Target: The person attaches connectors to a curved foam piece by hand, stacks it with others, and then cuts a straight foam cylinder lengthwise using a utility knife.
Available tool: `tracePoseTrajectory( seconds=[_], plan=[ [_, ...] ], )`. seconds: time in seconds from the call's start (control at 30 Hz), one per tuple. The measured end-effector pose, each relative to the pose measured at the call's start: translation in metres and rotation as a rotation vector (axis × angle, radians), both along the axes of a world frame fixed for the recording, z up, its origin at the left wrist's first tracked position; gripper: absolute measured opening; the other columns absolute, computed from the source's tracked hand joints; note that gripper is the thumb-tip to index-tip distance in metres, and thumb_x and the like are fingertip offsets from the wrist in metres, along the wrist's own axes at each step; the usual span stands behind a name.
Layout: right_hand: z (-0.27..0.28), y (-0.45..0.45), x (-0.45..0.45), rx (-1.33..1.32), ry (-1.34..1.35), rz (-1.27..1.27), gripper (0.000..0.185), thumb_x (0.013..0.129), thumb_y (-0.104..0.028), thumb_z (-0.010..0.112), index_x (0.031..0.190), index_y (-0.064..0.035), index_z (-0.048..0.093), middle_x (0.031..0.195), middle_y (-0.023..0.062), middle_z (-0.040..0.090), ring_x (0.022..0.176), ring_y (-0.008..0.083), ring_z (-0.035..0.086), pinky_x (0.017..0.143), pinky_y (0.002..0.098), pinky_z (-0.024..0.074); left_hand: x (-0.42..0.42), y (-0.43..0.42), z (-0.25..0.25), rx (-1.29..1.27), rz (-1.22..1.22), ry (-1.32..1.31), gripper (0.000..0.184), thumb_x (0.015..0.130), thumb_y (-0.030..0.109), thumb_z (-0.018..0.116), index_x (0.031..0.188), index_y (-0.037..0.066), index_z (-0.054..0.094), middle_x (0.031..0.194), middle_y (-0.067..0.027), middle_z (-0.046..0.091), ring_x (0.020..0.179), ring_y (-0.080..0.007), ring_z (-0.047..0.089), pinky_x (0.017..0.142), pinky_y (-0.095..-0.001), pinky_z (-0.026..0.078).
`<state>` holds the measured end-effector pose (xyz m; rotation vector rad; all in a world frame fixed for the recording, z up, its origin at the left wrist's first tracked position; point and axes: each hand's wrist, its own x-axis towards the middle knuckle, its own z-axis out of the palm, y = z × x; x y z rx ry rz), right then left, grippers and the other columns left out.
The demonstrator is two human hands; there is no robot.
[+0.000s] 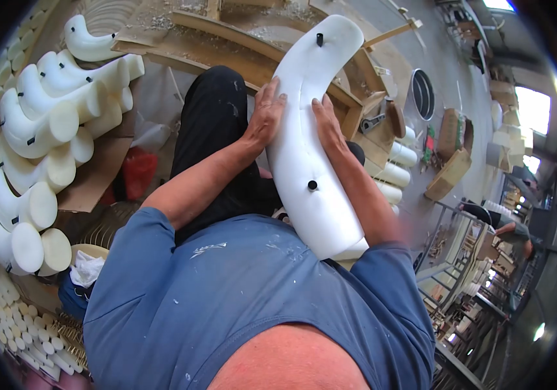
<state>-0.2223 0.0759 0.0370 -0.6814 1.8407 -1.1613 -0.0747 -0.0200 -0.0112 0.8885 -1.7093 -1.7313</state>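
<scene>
Open floor point(444, 75) extends right of the wooden frame point(226, 32), while stacked tubes point(44, 133) crowd the space to its left. On the frame's near side, the curved white tube point(314, 149) lies above the person's lap, its long axis running toward the frame, its far end bending rightward and overlapping the frame's edge in view. The left hand point(267, 114) and right hand point(329, 127) grasp it from opposite sides.

Head-worn wide view, forward and down, close above white piece point(309, 146).
</scene>
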Motion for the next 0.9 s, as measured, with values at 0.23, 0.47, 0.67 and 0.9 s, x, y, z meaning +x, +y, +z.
tracePoseTrajectory(
  seconds=[0.23,0.47,0.67,0.9],
  plan=[
    [0.023,0.013,0.0,0.183,-0.083,0.048,0.075,0.096,-0.042,0.058,0.152,0.0002,0.03,0.135,0.0249,0.056,0.11,0.0301,0.064,0.096,0.0383,0.0509,0.015,0.006,0.019,0.172,-0.046,0.051,0.076,0.093,0.033,0.056,0.159,0.009,0.026,0.155,-0.0289,0.025,0.141,-0.0412,0.035,0.119,-0.0453,0.03],
    [0.013,0.005,0.007,0.316,-0.027,-0.015,0.077,0.093,-0.044,0.06,0.149,0.0027,0.033,0.129,0.026,0.059,0.109,0.0306,0.063,0.097,0.0389,0.0499,0.009,0.002,0.026,0.231,0.008,-0.036,0.086,0.08,0.028,0.07,0.155,0.009,0.031,0.146,-0.0261,0.034,0.129,-0.0386,0.048,0.11,-0.0421,0.044],
    [0.011,-0.007,0.015,0.323,0.14,0.023,0.076,0.091,-0.042,0.059,0.145,0.007,0.035,0.126,0.0277,0.059,0.108,0.031,0.064,0.098,0.0391,0.0489,0.0,0.002,0.009,0.15,0.045,-0.068,0.086,0.078,0.026,0.07,0.153,0.009,0.031,0.143,-0.0253,0.036,0.123,-0.038,0.052,0.105,-0.0425,0.049],
    [0.019,-0.001,0.012,0.328,0.112,0.025,0.07,0.093,-0.042,0.061,0.14,0.0051,0.042,0.121,0.024,0.062,0.106,0.0297,0.064,0.096,0.0379,0.0495,0.012,-0.001,0.027,0.283,-0.013,-0.033,0.085,0.084,0.031,0.069,0.155,0.006,0.03,0.146,-0.0257,0.038,0.131,-0.0362,0.046,0.112,-0.0402,0.04]
  ],
)
